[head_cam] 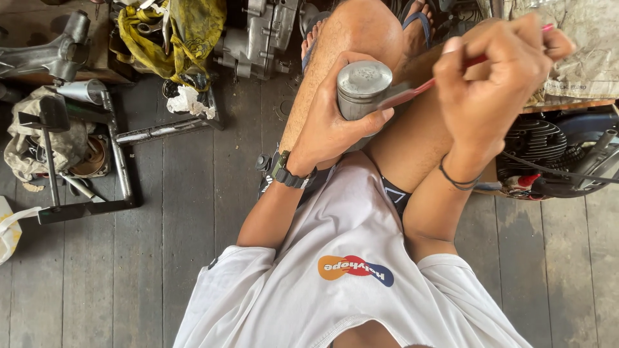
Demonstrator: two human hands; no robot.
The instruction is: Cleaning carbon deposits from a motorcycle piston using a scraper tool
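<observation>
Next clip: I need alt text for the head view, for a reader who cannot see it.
Seen from above, a seated person's left hand grips a grey metal cylindrical piston while the right hand holds a thin red-handled tool against its rim. Engine parts and a yellow rag lie on the dark plank floor.

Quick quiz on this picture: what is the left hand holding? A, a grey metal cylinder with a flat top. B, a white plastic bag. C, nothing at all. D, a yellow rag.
A: the left hand wraps around a grey metal cylinder while the right hand holds a red-handled tool against it.
</observation>
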